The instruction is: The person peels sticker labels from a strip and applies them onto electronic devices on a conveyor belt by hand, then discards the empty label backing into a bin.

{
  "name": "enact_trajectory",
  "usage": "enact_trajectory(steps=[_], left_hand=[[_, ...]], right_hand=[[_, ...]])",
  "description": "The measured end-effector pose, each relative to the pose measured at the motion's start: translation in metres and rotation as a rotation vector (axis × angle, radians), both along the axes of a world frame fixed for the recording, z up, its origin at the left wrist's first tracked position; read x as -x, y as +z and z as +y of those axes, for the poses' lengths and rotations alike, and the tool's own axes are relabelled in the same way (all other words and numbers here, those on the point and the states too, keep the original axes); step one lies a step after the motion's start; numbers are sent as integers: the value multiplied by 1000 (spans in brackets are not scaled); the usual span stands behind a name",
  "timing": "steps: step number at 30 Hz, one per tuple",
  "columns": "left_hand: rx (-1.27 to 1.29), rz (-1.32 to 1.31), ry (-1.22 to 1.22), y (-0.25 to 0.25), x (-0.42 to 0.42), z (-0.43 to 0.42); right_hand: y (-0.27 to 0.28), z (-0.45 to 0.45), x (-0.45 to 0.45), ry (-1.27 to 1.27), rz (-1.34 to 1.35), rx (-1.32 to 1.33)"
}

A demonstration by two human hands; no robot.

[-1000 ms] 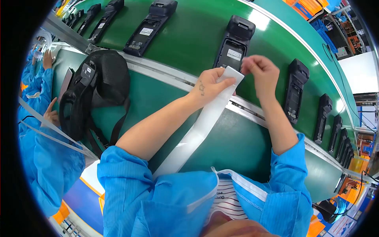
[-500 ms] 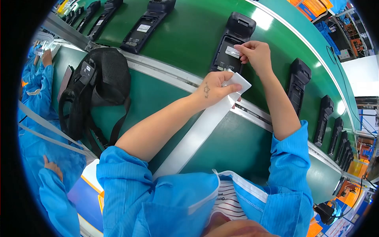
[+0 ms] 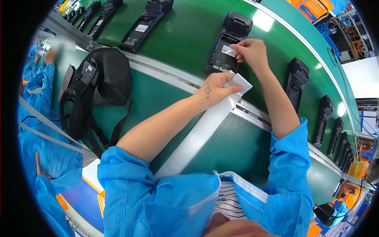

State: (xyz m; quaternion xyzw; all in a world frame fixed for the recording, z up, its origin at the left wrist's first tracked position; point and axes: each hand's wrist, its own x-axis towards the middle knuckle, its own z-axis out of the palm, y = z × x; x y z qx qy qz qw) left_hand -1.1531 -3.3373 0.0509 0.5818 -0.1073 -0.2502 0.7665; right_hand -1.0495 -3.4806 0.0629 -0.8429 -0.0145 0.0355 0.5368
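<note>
My left hand is closed on a long white strip, which runs down from its fingers toward my jacket. Its folded upper end sticks out past my thumb. Just above lies a black handheld device on the green belt, its open back facing up with a white label in the recess. My right hand is over the device's right edge, thumb and forefinger pinched at the label's right end. Whatever those fingertips may hold is too small to make out.
More black devices lie along the green belt, one to the left and one to the right. A black bag rests on the green table at left. Beyond it is a co-worker's blue sleeve.
My right hand has moved left and up, from beside the strip to the device's label. The belt's devices have shifted slightly left. My left hand, still on the strip, has moved slightly right and down.
</note>
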Motion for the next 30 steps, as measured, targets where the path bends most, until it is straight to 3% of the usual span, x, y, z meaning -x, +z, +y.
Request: enact_trajectory(steps=[7,11,13,14,15,16,18,20,30], left_hand=[[130,56,-49,4,3,-7],[160,8,-57,-10,3,-14],[121,-40,-103,-12,1,-13],[120,-55,-104,-13,1,-14],[118,-42,-123,-12,2,-14],[97,-102,-118,-14,3,-15],[67,-205,-92,-14,6,-17],[21,-308,-71,-14,10,-20],[-202,-441,-108,3,28,-39]], right_hand=[[6,3,-3,22,22,106],[7,-2,-17,169,-66,576],[19,0,-11,122,-57,880],[19,-5,-8,132,-79,889],[7,-19,-3,197,-284,756],[11,-24,7,233,-309,528],[25,-32,43,212,27,50],[17,-49,70,250,62,-200],[12,-84,108,321,244,-430]])
